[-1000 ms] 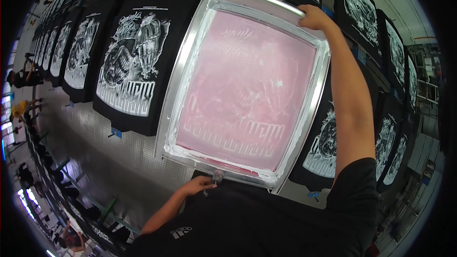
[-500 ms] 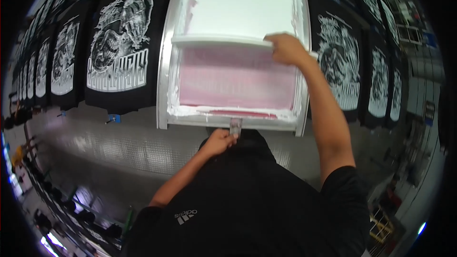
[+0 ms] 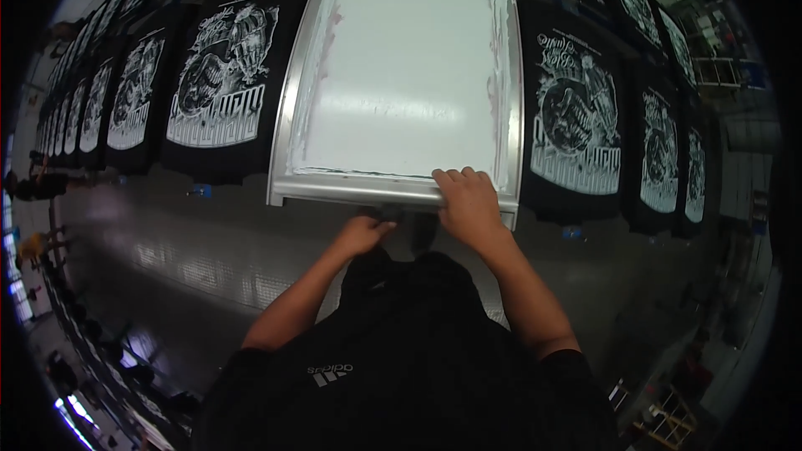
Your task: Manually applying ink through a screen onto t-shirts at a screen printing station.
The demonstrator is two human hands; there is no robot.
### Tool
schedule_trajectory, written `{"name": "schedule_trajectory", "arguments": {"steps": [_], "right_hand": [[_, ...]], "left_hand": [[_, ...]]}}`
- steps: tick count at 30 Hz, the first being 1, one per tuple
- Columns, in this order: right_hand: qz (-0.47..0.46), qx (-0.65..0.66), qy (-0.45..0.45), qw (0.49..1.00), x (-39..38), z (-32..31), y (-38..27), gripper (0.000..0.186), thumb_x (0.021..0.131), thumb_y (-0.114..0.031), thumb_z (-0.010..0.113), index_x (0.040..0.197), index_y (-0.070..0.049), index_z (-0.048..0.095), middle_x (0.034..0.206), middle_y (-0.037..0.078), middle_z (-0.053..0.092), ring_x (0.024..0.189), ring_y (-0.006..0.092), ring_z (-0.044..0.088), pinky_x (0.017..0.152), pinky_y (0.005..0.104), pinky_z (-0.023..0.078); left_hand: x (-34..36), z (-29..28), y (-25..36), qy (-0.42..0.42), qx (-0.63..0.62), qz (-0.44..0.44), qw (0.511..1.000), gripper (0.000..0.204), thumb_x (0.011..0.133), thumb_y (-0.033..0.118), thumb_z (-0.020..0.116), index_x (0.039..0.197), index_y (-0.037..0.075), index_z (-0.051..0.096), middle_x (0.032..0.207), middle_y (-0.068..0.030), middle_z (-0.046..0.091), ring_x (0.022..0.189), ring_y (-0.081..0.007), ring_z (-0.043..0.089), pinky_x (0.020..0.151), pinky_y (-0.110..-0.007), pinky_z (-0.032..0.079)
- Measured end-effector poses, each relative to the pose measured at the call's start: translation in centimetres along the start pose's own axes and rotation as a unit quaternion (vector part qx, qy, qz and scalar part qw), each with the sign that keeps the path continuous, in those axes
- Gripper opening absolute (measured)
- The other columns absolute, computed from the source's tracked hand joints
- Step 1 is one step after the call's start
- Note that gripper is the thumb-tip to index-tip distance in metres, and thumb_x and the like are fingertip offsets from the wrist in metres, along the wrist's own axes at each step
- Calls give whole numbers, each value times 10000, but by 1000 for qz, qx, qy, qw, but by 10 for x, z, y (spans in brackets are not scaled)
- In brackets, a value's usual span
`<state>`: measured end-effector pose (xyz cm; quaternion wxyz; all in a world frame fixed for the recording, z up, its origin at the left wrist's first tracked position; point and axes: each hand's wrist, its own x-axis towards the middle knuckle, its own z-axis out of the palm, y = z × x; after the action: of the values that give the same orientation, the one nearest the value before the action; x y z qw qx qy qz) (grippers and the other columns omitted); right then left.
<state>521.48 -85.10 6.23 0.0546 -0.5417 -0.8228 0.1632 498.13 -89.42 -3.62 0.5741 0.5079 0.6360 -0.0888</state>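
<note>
A screen-printing frame [image 3: 286, 108] with metal rails stands in front of me. White ink covers its mesh [image 3: 401, 58] nearly edge to edge, with pinkish smears along the sides. My right hand [image 3: 469, 207] grips a long metal bar, apparently the squeegee [image 3: 359, 190], at the frame's near end, fingers curled over its right part. Just below the near rail, my left hand [image 3: 362, 236] is closed with the thumb toward the right. Whatever it holds there is dark and hidden.
Black shirts with white prints lie on boards to the left [image 3: 221, 75] and right [image 3: 576, 117] of the frame, more beyond them. Small blue parts [image 3: 199, 191] stick out under some boards. Grey floor [image 3: 192, 234] lies below, and a person [image 3: 38, 187] stands at far left.
My right hand has come from mid-screen to the near end. White now covers the pinkish near half of the mesh. My left hand has shifted slightly left; the grey clamp-like piece no longer shows.
</note>
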Motion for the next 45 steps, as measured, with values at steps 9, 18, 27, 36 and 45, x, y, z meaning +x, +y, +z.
{"name": "schedule_trajectory", "arguments": {"steps": [9,18,27,36,45], "right_hand": [[148,360,-36,921,-12,-4,143,328,688,-106,839,978,-18,715,883,73,712,847,131,653,779,299,517],[239,590,62,769,-13,4,175,350,705,-106,835,1012,11,713,938,84,717,890,165,644,830,305,496],[241,572,102,777,-169,-85,344,313,678,-12,797,968,17,684,895,63,704,839,138,651,799,300,512],[269,594,114,749,-268,-116,509,290,674,-20,778,945,15,678,882,67,696,809,133,644,763,279,514],[289,566,86,768,-260,-109,562,362,667,-70,824,996,7,693,933,72,709,869,163,654,841,306,507]], "left_hand": [[-23,-131,-68,522,-167,112,829,323,978,300,561,1043,-5,644,762,-69,620,705,-109,545,648,-304,456],[40,-148,-54,393,-291,159,858,429,1036,370,453,1029,-28,614,795,21,526,754,-77,459,696,-253,411],[66,32,77,347,-262,114,893,511,1018,356,480,1309,-61,530,1231,-216,632,1172,-264,581,1004,-330,417],[62,162,258,319,-272,152,895,534,1029,384,477,1311,-66,530,1073,-77,656,983,-120,549,897,-258,431],[86,188,261,337,-299,117,885,442,1021,341,506,1254,-26,585,900,-19,630,803,-92,532,768,-256,464]]}}
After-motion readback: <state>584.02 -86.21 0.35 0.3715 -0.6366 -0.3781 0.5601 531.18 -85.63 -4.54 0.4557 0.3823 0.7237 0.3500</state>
